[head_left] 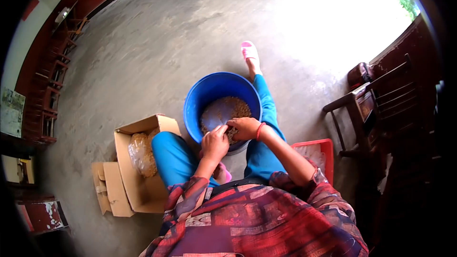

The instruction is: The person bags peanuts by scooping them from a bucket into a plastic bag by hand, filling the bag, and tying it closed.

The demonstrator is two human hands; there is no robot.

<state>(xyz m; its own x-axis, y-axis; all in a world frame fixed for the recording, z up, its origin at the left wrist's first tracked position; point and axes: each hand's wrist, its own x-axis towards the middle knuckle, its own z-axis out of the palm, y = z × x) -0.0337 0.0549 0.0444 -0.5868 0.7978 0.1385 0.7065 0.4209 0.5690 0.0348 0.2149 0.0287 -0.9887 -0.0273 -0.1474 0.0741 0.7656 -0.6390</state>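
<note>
Over the near rim of a blue bucket [192, 96], my left hand [216, 141] and my right hand [244, 127] meet with their fingertips together. Both hands are closed in a pinch; whatever sits between the fingers is too small to make out. Small light-brown pieces [238, 106] lie in the bottom of the bucket, around a smooth bluish-grey patch. The bucket stands on the floor between my legs, and my hands hide part of its near side. A red band circles my right wrist.
On the left, an open cardboard box [124, 171] holds a clear plastic bag [138, 152] of brown pieces. A red tray [327, 154] lies by my right thigh. Wooden chairs [354, 109] stand at the right, with more along the left wall. Concrete floor [143, 62] stretches ahead.
</note>
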